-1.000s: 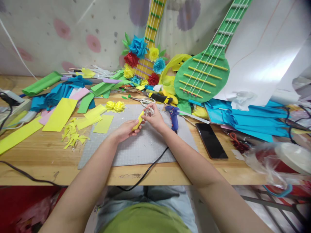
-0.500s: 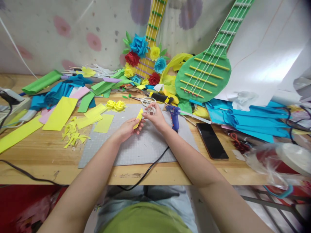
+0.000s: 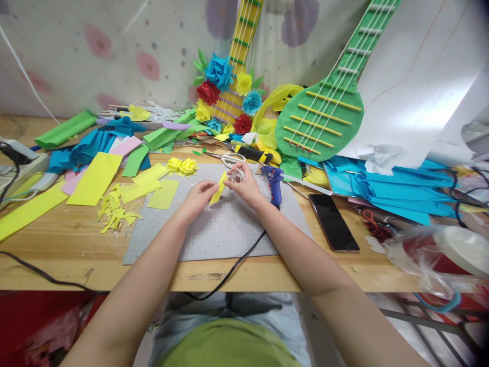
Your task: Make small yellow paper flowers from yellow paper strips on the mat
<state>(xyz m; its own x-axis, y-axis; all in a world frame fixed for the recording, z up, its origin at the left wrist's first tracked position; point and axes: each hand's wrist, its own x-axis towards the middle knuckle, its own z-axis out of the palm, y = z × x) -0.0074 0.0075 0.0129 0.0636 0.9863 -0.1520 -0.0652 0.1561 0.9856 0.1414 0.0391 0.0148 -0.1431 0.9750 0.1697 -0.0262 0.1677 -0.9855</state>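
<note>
Above the grey cutting mat (image 3: 229, 234), my left hand (image 3: 199, 198) pinches a small folded piece of yellow paper (image 3: 218, 190) at its left side. My right hand (image 3: 246, 185) grips the same piece from the right with its fingertips. A white ring-shaped thing (image 3: 238, 176) sits within the curl of my right hand; its kind is unclear. Just beyond lie scissors (image 3: 231, 160) with white handles. To the right rests a blue glue gun (image 3: 273, 184). Two yellow paper flowers (image 3: 182, 166) and a yellow paper rectangle (image 3: 163, 194) lie left of my hands.
Yellow scraps (image 3: 116, 209) and larger yellow sheets (image 3: 94, 179) spread over the left of the table. A phone (image 3: 333, 222) lies at right, near blue paper (image 3: 385, 183). Behind stand a green paper instrument (image 3: 321, 122) and a flower-trimmed yellow one (image 3: 240, 46). A black cord (image 3: 233, 267) crosses the front edge.
My left hand's fingers have shifted up along the yellow paper, from its lower part toward my right fingertips. The right hand has barely moved.
</note>
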